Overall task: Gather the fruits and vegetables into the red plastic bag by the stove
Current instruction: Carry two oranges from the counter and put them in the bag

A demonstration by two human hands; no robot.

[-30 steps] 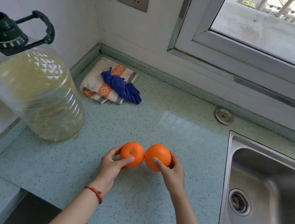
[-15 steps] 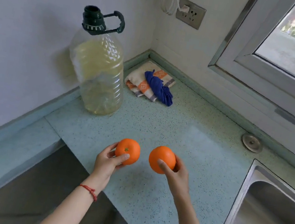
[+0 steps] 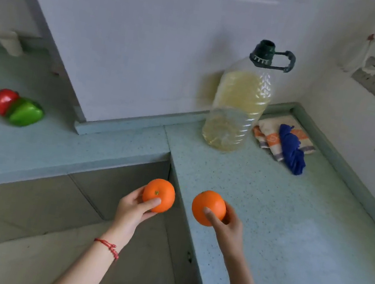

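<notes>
I log an early stage: left hand (image 3: 130, 209) grips one orange (image 3: 159, 195), right hand (image 3: 229, 226) the other orange (image 3: 209, 207), both aloft; red pepper (image 3: 2, 100) and green pepper (image 3: 26, 113) remain on the tabletop (image 3: 29, 151); bag unseen.

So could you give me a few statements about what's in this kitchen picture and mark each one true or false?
1. Each hand holds one orange. True: the left hand holds the left orange, the right hand holds the right orange.
2. The red pepper and green pepper lie side by side on the counter. True.
3. The oil bottle lies on its side. False: it stands upright.
4. The blue cloth hangs on the wall. False: it lies on the counter, on a folded towel.
5. The red bag is on the counter. False: no bag shows.
</notes>
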